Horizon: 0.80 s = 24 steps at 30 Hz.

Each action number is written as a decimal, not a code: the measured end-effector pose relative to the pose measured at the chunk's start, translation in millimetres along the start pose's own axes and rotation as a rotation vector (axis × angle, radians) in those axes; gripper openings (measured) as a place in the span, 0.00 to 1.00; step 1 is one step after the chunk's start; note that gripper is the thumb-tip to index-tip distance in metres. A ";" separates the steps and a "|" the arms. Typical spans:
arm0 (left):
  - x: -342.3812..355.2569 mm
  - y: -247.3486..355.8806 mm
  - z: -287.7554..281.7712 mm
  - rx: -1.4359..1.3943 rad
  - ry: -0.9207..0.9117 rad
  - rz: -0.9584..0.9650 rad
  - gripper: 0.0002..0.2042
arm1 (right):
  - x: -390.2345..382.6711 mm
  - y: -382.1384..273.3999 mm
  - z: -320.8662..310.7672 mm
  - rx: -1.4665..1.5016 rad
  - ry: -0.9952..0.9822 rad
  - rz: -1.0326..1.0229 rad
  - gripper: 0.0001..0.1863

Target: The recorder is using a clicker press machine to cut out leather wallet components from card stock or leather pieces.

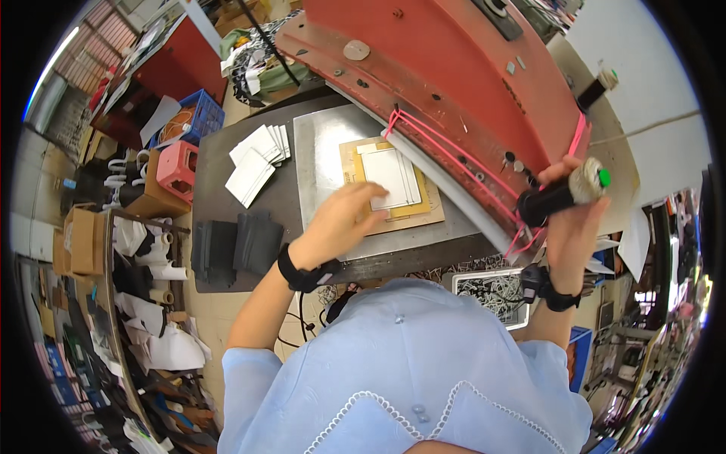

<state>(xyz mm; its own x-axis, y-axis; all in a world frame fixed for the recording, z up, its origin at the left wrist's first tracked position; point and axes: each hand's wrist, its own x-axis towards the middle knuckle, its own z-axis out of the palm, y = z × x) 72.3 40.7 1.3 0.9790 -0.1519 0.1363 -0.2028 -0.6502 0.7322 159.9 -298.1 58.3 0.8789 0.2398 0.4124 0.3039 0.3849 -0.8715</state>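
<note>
My left hand is over the near left edge of a white rectangular piece, its fingers apart and slightly curled. Whether the fingertips touch the piece cannot be made out. The piece lies on a tan board with a yellow border, on a pale metal plate. At the right, my right hand is wrapped round a black handle with a taped top and a green button. This handle is on the big red swing arm of a press, whose edge stands beside the white piece.
Left of the plate lie a fanned stack of white pieces and two dark stacks. Pink cord runs along the arm's edge. A white bin of scraps stands below the table; a pink stool is at the left.
</note>
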 end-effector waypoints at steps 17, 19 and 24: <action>71.1 -47.5 4.5 0.251 -0.024 -0.016 0.39 | 47.1 52.5 -9.1 -0.836 0.318 -0.218 0.19; 73.7 -46.5 3.1 0.279 0.004 -0.010 0.37 | 43.0 78.6 16.9 -0.686 0.143 -0.099 0.15; 85.7 -36.7 -3.7 0.280 -0.129 -0.099 0.36 | 29.6 115.5 56.6 -0.675 -0.218 0.072 0.15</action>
<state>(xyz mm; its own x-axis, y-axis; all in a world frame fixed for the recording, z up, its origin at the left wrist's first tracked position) 163.7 54.3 -11.4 0.9869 -0.1594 -0.0252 -0.1229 -0.8435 0.5228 200.2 -196.1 -15.1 0.8331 0.4436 0.3302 0.4715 -0.2578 -0.8433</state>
